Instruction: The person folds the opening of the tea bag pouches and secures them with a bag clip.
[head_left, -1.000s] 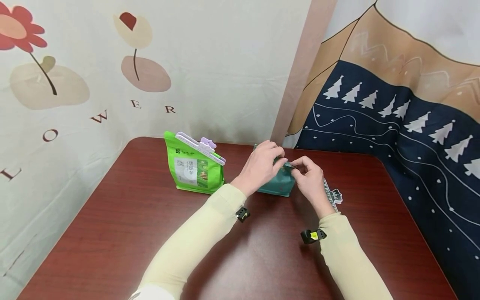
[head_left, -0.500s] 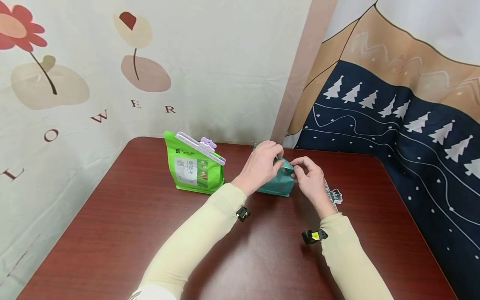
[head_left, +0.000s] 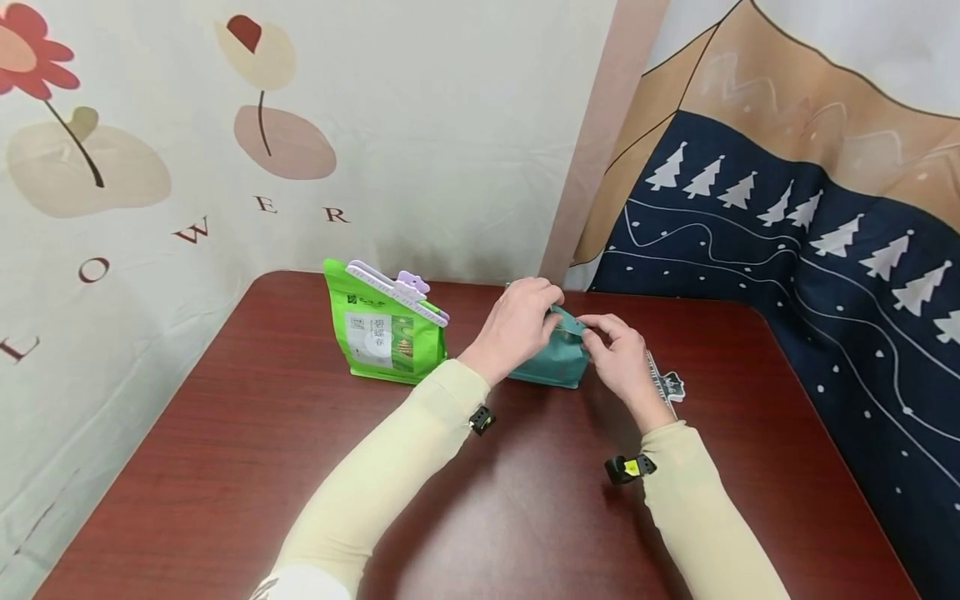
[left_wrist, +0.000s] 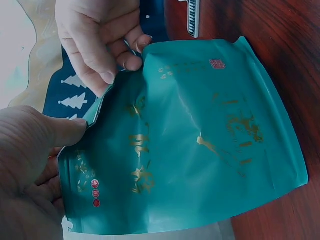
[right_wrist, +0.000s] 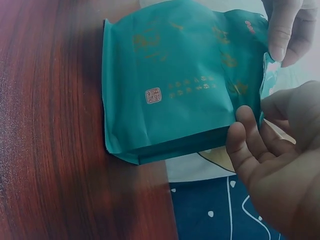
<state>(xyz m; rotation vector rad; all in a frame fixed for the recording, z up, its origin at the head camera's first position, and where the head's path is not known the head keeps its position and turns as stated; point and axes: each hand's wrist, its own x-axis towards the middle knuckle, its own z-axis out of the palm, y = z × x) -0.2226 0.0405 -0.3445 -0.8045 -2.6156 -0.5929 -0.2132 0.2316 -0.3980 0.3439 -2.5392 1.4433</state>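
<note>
A teal pouch (left_wrist: 185,130) with gold characters stands upright on the table, its top edge partly folded over. My left hand (head_left: 521,323) pinches that top edge, the thumb (left_wrist: 70,131) on the printed front side and the other fingers behind. At the top's other end my right hand (head_left: 617,354) pinches the edge between thumb and forefinger, with its remaining fingers (right_wrist: 245,145) against the pouch's side. Just right of the right hand lies a bag clip (head_left: 666,385) with a dark decorated tab, partly hidden by the wrist.
To the left stands a bright green pouch (head_left: 386,329) with a lilac bag clip (head_left: 397,292) across its slanted top. Both pouches are near the back edge of the red-brown table (head_left: 247,467). A printed curtain (head_left: 450,150) hangs right behind it.
The top flap of the teal pouch has come further into sight between my hands. Both hands keep nearly the same places, and the head view has shifted slightly.
</note>
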